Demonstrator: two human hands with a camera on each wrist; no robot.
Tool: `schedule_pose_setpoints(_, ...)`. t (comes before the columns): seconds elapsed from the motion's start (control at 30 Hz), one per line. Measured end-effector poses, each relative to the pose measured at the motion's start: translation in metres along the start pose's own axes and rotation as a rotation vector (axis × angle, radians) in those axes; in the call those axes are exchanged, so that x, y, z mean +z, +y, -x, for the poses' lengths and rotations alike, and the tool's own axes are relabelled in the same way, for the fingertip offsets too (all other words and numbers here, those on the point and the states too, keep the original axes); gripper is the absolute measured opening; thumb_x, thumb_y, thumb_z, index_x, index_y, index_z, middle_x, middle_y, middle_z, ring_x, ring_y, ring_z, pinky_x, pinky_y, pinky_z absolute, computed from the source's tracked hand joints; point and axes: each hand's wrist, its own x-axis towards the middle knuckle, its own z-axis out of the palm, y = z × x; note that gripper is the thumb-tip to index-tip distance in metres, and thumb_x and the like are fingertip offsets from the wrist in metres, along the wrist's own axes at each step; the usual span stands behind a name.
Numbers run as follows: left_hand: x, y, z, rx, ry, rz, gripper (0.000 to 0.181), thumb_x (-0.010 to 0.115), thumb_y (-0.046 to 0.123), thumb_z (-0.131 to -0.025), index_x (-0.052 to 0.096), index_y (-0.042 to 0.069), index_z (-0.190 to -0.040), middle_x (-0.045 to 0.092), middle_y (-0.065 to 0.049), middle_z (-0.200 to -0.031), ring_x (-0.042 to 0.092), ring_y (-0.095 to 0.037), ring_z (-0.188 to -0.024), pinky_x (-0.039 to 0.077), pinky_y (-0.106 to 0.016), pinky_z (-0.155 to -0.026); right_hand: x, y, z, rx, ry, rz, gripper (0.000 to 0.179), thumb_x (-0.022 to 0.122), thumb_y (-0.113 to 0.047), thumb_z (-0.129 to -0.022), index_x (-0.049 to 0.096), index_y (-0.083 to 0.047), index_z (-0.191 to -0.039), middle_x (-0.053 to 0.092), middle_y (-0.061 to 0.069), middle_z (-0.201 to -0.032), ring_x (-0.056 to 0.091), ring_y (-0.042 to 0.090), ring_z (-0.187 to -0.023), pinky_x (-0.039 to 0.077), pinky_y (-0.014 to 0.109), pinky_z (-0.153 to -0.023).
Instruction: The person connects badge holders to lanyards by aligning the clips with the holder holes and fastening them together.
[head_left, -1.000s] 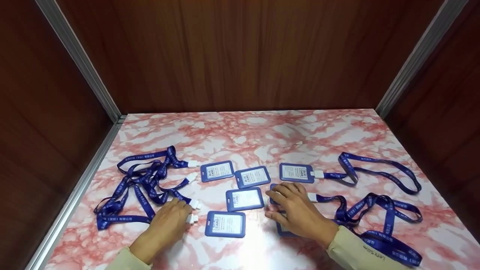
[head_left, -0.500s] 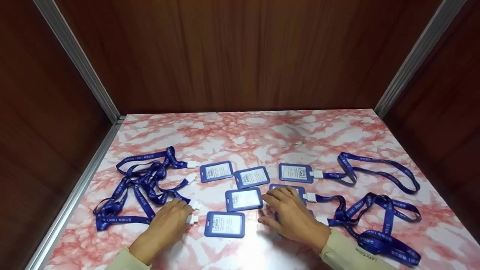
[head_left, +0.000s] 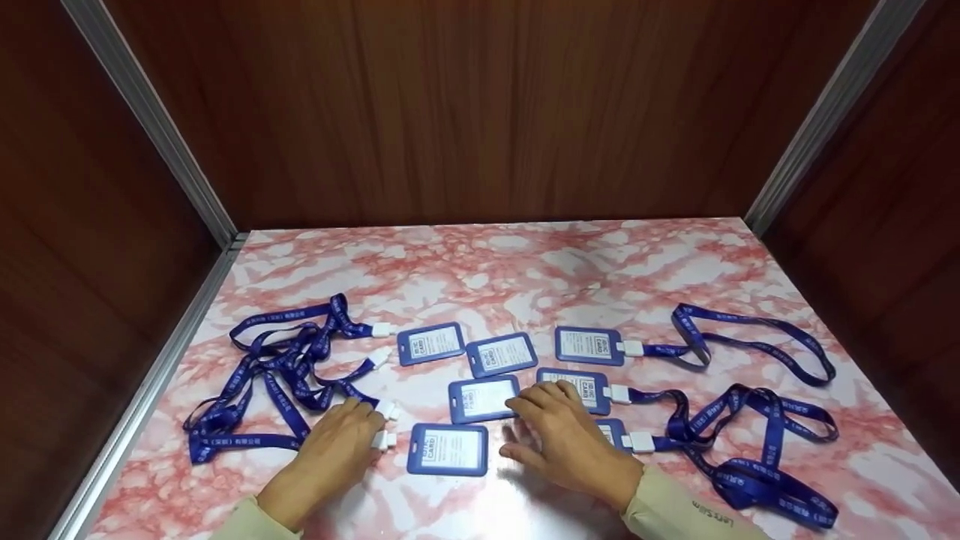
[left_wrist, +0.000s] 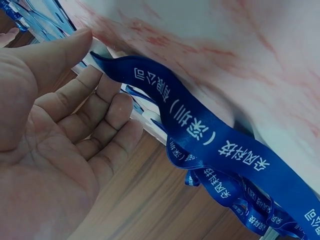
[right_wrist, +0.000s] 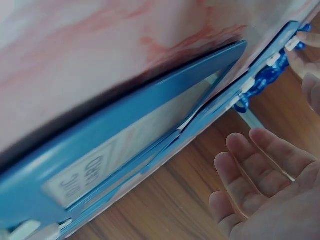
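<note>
My left hand (head_left: 341, 442) pinches the white end clip (head_left: 384, 439) of a blue lanyard between thumb and fingers. In the left wrist view, the printed lanyard strap (left_wrist: 200, 125) runs away from those fingertips. Just right of that clip lies a loose blue card holder (head_left: 448, 450). My right hand (head_left: 566, 439) hovers with spread, slightly bent fingers and holds nothing. Its fingertips are near another loose card holder (head_left: 484, 399). Partly hidden behind this hand are two card holders (head_left: 592, 394) joined to lanyards, the nearer card holder (head_left: 611, 433) mostly covered.
Tangled blue lanyards (head_left: 300, 352) lie at the left, their white clips pointing right. Two more loose card holders (head_left: 431, 343) lie farther back. A card holder (head_left: 589, 345) with its lanyard attached lies at back right. Brown panels (head_left: 487, 112) enclose the marbled tabletop (head_left: 487, 262).
My right hand has moved left, off the nearest attached card holder on the right, uncovering its white clip and part of its card. My left hand stays at the lanyard clip.
</note>
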Motion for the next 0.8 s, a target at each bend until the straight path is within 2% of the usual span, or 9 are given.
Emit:
schedule_pose_setpoints(0.4,0.002,-0.001,0.001,0.026,0.028,-0.029,0.029,0.089,0.012,-0.072,0.067,0.007,-0.089,0.061,-0.006,-0.085,0.060,-0.030,-0.093,0.050,-0.046,-0.086,0.009,-0.012,-0.006,-0.046,0.055,0.020,0.056,0.084,-0.051,-0.078,0.072,-0.010,-0.114,0.069,0.000,-0.107,0.059,0.019,-0.102,0.044,0.046,-0.091)
schedule_pose_setpoints(0.63,0.002,-0.002,0.002,0.032,0.026,-0.036,0.030,0.090,0.014,-0.071,0.066,0.007,-0.089,0.060,-0.005,-0.085,0.059,-0.029,-0.092,0.050,-0.046,-0.086,0.013,-0.021,-0.010,-0.035,0.021,0.003,0.056,0.085,-0.051,-0.077,0.072,-0.011,-0.114,0.069,0.000,-0.107,0.058,0.020,-0.103,0.043,0.047,-0.093)
schedule_pose_setpoints(0.8,0.002,-0.002,0.002,0.032,0.028,-0.031,0.030,0.090,0.014,-0.072,0.066,0.007,-0.089,0.060,-0.005,-0.086,0.059,-0.029,-0.093,0.050,-0.046,-0.088,0.016,-0.025,-0.013,-0.035,0.012,0.024,0.055,0.086,-0.052,-0.076,0.071,-0.012,-0.110,0.068,-0.002,-0.102,0.058,0.019,-0.099,0.042,0.044,-0.090)
